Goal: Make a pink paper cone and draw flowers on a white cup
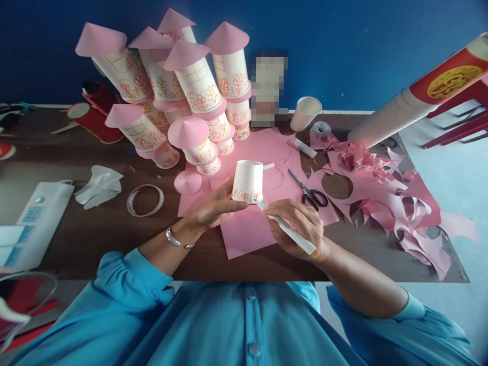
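My left hand (217, 204) grips a white paper cup (247, 178), turned upside down, with red and orange flowers drawn along its lower edge. In my right hand (295, 226) is a white marker (293, 235) with an orange end, its tip at or very near the drawn band of the cup. Pink paper sheets (244, 236) lie beneath both hands. Just beyond my right hand rests a pair of black-handled scissors (309, 193). Behind the cup stand several towers of decorated paper cups (198, 86) topped with pink paper cones (186, 55).
Pink paper scraps (362, 162) cover the table's right side, beside a long stack of paper cups (400, 114). A glue tube (305, 147), a tape roll (320, 130) and a single cup (305, 114) sit at the back. Leftward are another tape roll (130, 203) and a white power strip (46, 218).
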Demonstrator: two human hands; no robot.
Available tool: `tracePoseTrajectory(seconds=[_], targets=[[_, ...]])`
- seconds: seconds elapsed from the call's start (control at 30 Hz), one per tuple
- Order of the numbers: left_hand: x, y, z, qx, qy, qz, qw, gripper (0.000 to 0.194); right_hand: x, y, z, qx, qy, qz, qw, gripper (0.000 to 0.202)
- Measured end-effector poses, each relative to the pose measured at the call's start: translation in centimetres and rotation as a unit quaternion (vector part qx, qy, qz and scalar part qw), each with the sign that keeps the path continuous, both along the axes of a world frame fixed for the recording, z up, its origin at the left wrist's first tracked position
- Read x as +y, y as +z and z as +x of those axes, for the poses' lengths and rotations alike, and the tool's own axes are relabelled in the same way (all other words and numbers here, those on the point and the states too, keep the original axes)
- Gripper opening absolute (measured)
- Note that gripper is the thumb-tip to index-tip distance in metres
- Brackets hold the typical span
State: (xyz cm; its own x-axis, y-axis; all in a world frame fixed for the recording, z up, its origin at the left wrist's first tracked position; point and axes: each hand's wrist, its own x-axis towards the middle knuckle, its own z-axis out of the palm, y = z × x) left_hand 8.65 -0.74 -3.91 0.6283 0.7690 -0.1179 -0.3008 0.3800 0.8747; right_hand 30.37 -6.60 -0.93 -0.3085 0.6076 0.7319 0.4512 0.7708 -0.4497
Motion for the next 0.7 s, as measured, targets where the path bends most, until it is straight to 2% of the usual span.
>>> tracePoseTrajectory(seconds=[0.3, 0.5, 0.7], targets=[[0.09, -0.17, 0.03, -0.003, -0.007, 0.011, 1.0, 0.053, 0.14, -0.01, 0.01, -0.015, -0.003, -0.006, 1.0, 0.021], [-0.04, -0.03, 0.02, -0.003, 0.002, -0.002, 1.0, 0.046, 0.02, 0.01, 0.02, -0.006, 0.011, -0.013, 1.0, 0.015], [0.02, -0.39, -0.09, -0.048, 0.016, -0.023, 0.998, 0.061, -0.01, -0.14, 0.36, 0.039, -0.017, 0.005, 0.999, 0.025]])
